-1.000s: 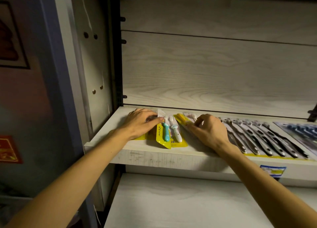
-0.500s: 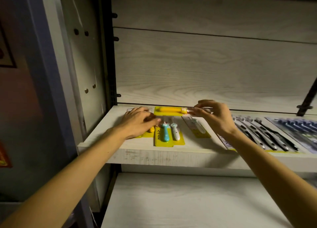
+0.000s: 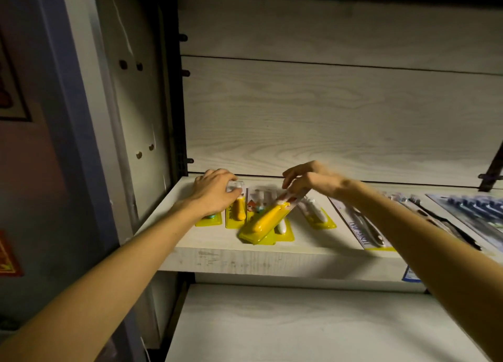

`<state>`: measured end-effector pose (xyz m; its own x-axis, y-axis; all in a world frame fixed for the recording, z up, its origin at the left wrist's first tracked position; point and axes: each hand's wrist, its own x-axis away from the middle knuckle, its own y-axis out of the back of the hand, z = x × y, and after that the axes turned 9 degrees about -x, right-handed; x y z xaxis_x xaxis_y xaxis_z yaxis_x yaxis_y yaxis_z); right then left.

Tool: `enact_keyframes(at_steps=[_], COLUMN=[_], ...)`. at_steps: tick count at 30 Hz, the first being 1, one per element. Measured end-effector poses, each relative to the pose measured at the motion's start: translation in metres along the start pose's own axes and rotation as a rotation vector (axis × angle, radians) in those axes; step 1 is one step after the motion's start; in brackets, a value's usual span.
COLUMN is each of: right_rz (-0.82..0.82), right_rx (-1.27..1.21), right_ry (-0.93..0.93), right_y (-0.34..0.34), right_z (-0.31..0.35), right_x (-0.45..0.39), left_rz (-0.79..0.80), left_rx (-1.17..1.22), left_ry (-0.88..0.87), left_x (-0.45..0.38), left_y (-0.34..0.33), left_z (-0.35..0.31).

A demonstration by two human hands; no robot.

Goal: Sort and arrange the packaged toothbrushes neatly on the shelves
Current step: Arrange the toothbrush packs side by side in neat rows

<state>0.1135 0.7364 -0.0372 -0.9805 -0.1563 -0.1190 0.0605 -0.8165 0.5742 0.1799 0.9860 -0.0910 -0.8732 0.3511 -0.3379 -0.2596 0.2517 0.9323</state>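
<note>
Several yellow-carded toothbrush packs lie in a row on the wooden shelf (image 3: 206, 255). My right hand (image 3: 313, 182) pinches the top of one pack with a yellow toothbrush (image 3: 265, 221), holding it tilted above a flat pack (image 3: 283, 229) with a white brush. My left hand (image 3: 215, 191) rests on the tops of the two leftmost packs, one with a yellow handle (image 3: 239, 212) and one mostly hidden (image 3: 209, 220). A further yellow pack (image 3: 317, 214) lies to the right of my right hand.
Right of the yellow packs lie a large multi-pack of grey toothbrushes (image 3: 367, 231) and a blue-toned pack (image 3: 473, 209). A lower shelf (image 3: 299, 323) juts out below. The cabinet side wall (image 3: 130, 117) stands left; a blue price tag (image 3: 409, 274) hangs on the shelf edge.
My right hand lifted the yellow-brush pack from the back of the shelf and brought it forward, tilted over the middle packs. My left hand slid back onto the leftmost packs' tops.
</note>
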Motion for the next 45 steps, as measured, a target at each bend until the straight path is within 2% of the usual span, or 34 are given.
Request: enact_keyframes(at_steps=[2,4,9,14,18,22,26,28,30,33,36,39,41,43,45], right_rz=[0.017,0.003,-0.118,-0.121,-0.176,-0.062,-0.112,-0.058,0.012,0.123,0.208,0.268,0.243,0.131,0.002], right_rx=[-0.012,-0.018,-0.007,-0.006,-0.008,-0.142,-0.003,0.074,0.049,0.099,0.223,0.160,0.185,0.302,0.315], right_ry=[-0.023,-0.036,0.014,0.049,0.111,0.224,0.159,0.119,0.084,-0.012,-0.093,-0.088,-0.068,-0.031,-0.019], right_y=[-0.011,-0.019,-0.023,-0.019,-0.013,0.006,0.045,0.068,0.086,0.101,0.113,0.114,0.111,0.115,0.124], right_z=[0.001,-0.006,-0.026,-0.039,-0.048,-0.047,-0.047,-0.047,-0.046,-0.045,-0.048,-0.066,-0.085,-0.098,-0.104], right_x=[-0.010,-0.018,-0.024,-0.032,-0.033,-0.026,-0.023,-0.019,-0.013,-0.008,-0.011,-0.014,-0.015,-0.020,-0.021], left_rz=[0.095,0.147,0.085,0.187,0.050,-0.107,-0.177,-0.187,-0.177,-0.070,-0.001,-0.035,-0.013,0.025,0.033], left_rx=[-0.048,0.005,0.189,0.256,0.302,0.283,0.295,0.319,0.356,0.402,0.342,0.321,0.323,0.289,0.262], left_ry=[0.025,0.061,0.136,0.090,0.130,0.077,0.013,0.014,0.013,-0.035,-0.093,-0.108,-0.114,-0.135,-0.157], left_x=[-0.010,-0.016,-0.029,-0.046,-0.055,-0.060,-0.069,-0.074,-0.080,-0.083,-0.081,-0.082,-0.087,-0.091,-0.093], left_y=[-0.001,-0.004,-0.010,-0.013,-0.020,-0.004,0.017,0.027,0.033,0.028,0.010,-0.007,-0.018,-0.026,-0.034], left_z=[0.000,0.001,0.007,0.007,0.012,0.021,0.022,0.013,-0.002,-0.037,-0.079,-0.116,-0.135,-0.147,-0.151])
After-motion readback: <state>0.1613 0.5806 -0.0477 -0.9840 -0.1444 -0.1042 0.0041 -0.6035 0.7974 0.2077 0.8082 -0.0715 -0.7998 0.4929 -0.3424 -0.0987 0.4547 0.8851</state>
